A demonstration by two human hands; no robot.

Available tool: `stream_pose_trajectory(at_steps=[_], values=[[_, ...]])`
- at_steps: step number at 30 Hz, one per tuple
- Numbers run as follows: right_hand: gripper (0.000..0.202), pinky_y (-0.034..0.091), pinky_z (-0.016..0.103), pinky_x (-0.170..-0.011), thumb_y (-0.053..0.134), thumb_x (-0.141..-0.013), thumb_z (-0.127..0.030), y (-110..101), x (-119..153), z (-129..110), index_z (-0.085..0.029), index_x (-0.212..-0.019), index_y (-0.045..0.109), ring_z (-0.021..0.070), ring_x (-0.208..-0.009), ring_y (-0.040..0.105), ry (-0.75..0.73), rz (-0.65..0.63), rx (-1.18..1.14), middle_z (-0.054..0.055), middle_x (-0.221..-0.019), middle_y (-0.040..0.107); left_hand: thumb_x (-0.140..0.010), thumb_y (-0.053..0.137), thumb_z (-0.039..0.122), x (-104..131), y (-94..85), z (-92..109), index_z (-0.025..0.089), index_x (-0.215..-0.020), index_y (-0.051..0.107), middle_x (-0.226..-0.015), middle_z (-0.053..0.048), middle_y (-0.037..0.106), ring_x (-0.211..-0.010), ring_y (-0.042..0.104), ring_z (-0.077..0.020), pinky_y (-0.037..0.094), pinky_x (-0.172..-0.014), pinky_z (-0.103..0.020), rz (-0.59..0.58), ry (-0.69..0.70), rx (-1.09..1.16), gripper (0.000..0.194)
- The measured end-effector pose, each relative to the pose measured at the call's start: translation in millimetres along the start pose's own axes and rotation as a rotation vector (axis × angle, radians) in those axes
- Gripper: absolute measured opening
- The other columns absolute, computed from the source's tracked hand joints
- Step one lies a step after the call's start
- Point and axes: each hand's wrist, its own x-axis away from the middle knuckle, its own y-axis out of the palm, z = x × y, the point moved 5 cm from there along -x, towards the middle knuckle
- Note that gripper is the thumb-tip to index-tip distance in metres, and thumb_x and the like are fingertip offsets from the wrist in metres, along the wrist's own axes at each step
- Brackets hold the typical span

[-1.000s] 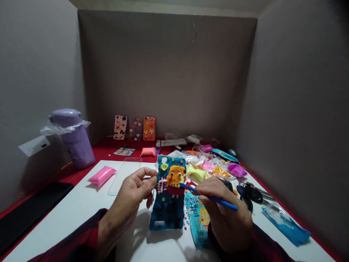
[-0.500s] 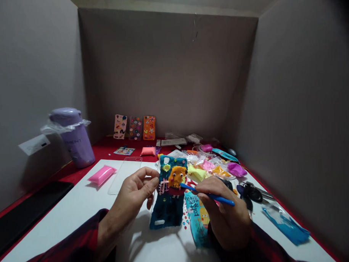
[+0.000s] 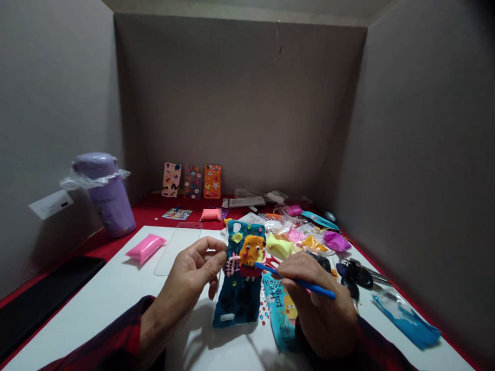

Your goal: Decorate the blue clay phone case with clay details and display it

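Most of the case (image 3: pixel 236 307), tilted up over the board (image 3: pixel 113 287), is blue; its figure (image 3: pixel 250 253) is on, the lower part plain. The left hand (image 3: pixel 185 274) clamps its edge; the right hand's (image 3: pixel 322 307) fingers pinch a tool (image 3: pixel 318 290), tip at the figure.

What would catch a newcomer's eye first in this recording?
Probably the blue phone case with its orange clay face, between the left hand and the blue tool in the right hand. Next, the tall purple bottle at the far left.
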Motion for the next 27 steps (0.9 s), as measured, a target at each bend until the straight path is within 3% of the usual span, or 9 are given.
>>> stream_pose_trajectory(at_steps=[12, 14, 16, 19, 21, 24, 27], values=[[0.015, 0.049, 0.03, -0.068, 0.056, -0.083, -0.007, -2.3, 0.5, 0.6, -0.019, -0.087, 0.064, 0.0149, -0.072, 0.06, 0.007, 0.048, 0.001, 0.002, -0.076, 0.065, -0.079, 0.063, 0.037, 0.3, 0.2, -0.6, 0.018, -0.082, 0.056, -0.06, 0.004, 0.052, -0.041, 0.043, -0.0075, 0.035, -0.038, -0.021, 0.012, 0.03, -0.001, 0.02], [0.014, 0.049, 0.031, -0.069, 0.056, -0.084, -0.008, -5.0, 1.8, 0.2, -0.019, -0.088, 0.064, 0.0154, -0.074, 0.061, -0.003, 0.086, -0.013, 0.002, -0.077, 0.065, -0.081, 0.062, 0.034, 4.0, -3.9, 8.1, 0.02, -0.082, 0.058, -0.063, 0.003, 0.054, -0.042, 0.044, -0.0079, 0.036, -0.038, -0.021, 0.08, 0.146, -0.036, 0.014], [0.015, 0.05, 0.033, -0.073, 0.054, -0.085, -0.01, -9.1, 5.7, 2.8, -0.02, -0.091, 0.064, 0.0161, -0.077, 0.062, -0.01, 0.147, -0.005, 0.002, -0.08, 0.065, -0.083, 0.06, 0.025, 12.0, -9.5, 24.3, 0.023, -0.084, 0.061, -0.072, 0.001, 0.061, -0.05, 0.052, -0.0103, 0.042, -0.044, -0.023, 0.174, 0.39, -0.187, 0.002], [0.015, 0.052, 0.034, -0.072, 0.055, -0.086, -0.013, -16.1, 14.3, 19.5, -0.021, -0.095, 0.064, 0.0171, -0.079, 0.064, 0.088, 0.267, 0.056, 0.003, -0.087, 0.065, -0.082, 0.055, 0.006, 27.8, -5.1, 45.3, 0.025, -0.09, 0.062, -0.093, -0.003, 0.07, -0.082, 0.064, -0.017, 0.051, -0.071, -0.03, 0.171, 0.816, -0.589, 0.021], [0.013, 0.053, 0.032, -0.067, 0.059, -0.086, -0.016, -20.4, 19.6, 34.5, -0.02, -0.096, 0.064, 0.0176, -0.078, 0.066, 0.191, 0.359, 0.095, 0.003, -0.086, 0.065, -0.08, 0.052, -0.003, 33.3, -2.1, 48.7, 0.024, -0.095, 0.059, -0.104, -0.005, 0.07, -0.098, 0.062, -0.018, 0.049, -0.083, -0.033, 0.163, 0.979, -0.766, 0.032], [0.009, 0.052, 0.03, -0.062, 0.061, -0.085, -0.02, -22.6, 22.5, 49.4, -0.019, -0.093, 0.065, 0.0162, -0.072, 0.066, 0.279, 0.443, 0.075, 0.001, -0.079, 0.065, -0.077, 0.046, -0.01, 33.5, 1.4, 45.3, 0.021, -0.1, 0.056, -0.109, -0.01, 0.068, -0.107, 0.059, -0.0187, 0.047, -0.091, -0.038, 0.129, 1.073, -0.905, 0.04], [0.008, 0.053, 0.03, -0.062, 0.061, -0.086, -0.022, -21.1, 21.2, 52.0, -0.018, -0.092, 0.065, 0.0163, -0.072, 0.067, 0.3, 0.442, 0.049, 0.001, -0.08, 0.065, -0.075, 0.045, -0.012, 32.6, 3.4, 42.5, 0.018, -0.102, 0.055, -0.111, -0.014, 0.067, -0.111, 0.057, -0.02, 0.047, -0.092, -0.041, 0.123, 1.102, -0.943, 0.042]])
